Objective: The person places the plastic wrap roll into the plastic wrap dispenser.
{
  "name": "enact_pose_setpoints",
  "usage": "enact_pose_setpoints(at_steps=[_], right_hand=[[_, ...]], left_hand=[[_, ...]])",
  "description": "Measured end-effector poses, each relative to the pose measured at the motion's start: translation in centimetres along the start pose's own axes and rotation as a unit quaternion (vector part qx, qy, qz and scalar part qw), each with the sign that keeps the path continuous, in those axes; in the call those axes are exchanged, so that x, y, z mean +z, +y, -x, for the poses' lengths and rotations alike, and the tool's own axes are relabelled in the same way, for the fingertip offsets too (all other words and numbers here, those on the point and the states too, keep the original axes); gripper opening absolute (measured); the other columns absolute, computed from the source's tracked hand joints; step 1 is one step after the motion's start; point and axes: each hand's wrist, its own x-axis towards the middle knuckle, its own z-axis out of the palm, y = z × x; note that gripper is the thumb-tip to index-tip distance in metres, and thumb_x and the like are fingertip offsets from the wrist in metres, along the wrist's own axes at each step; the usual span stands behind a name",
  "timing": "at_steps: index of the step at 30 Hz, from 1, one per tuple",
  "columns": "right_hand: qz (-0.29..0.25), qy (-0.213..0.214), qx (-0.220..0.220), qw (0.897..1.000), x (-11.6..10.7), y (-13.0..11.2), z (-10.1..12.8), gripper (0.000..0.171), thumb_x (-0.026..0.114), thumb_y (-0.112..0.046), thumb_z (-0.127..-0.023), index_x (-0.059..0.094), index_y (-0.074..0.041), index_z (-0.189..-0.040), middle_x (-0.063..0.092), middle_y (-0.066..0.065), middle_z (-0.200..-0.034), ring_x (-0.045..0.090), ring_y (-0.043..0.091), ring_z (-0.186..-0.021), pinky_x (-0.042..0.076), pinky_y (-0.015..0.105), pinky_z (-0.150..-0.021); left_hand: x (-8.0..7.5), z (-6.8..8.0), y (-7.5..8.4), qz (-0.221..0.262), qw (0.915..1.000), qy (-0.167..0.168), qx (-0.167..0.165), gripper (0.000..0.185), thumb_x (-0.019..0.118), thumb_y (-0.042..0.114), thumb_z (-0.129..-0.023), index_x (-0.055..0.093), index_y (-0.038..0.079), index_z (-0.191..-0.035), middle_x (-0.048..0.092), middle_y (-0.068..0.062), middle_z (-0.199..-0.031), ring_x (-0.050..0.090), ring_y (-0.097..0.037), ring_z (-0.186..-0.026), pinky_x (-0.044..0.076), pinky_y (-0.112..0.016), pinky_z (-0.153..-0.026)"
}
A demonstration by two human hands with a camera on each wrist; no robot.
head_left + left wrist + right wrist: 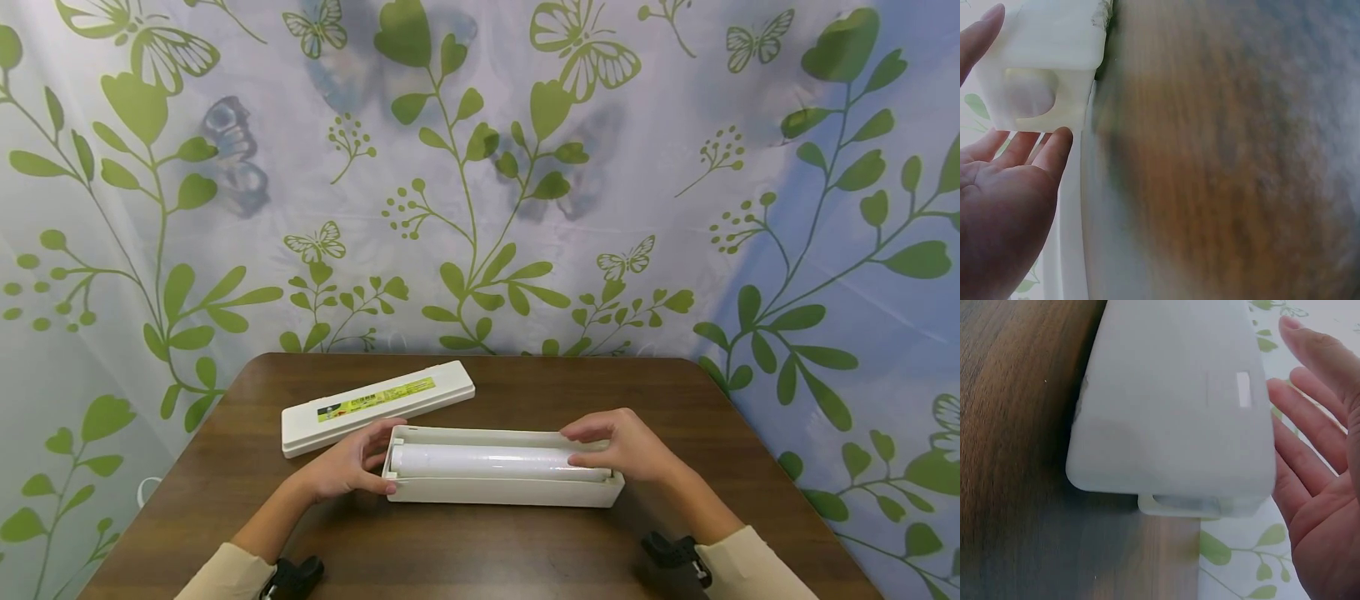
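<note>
A long, open rectangular box of white plastic sits on a brown wood-grain table, cradling a glossy white cylindrical roll. The left hand grips its left end between thumb and fingers; the right hand, fingers loosely spread, is at the right end. Behind, a white plastic lid lies angled, its yellow-green label bearing print too small to read.

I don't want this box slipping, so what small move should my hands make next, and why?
I'd gently close the right hand on the right end of the box: its fingers look relaxed there, the thumb held apart from them, while the left hand grips the left end. Holding both ends would probably keep things steady, with the roll exposed inside.
</note>
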Motion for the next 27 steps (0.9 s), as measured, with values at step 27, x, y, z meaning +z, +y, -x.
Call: enact_pose_setpoints(at_steps=[27], right_hand=[[-0.067, 0.127, -0.013, 0.989, -0.3, 1.9, 3.9, 0.042, 0.082, -0.007, -0.085, 0.072, -0.014, -0.125, 0.071, 0.014, -0.126, 0.066, 0.007, -0.118, 0.049, 0.014, -0.099]], left_hand=[[-1.1, 2.5, 1.0, -0.064, 0.9965, 0.039, 0.037, 0.1, 0.085, 0.006, -0.082, 0.021, -0.006, -0.157, 0.025, -0.032, -0.162, 0.025, -0.049, -0.151, 0.036, -0.03, -0.118]])
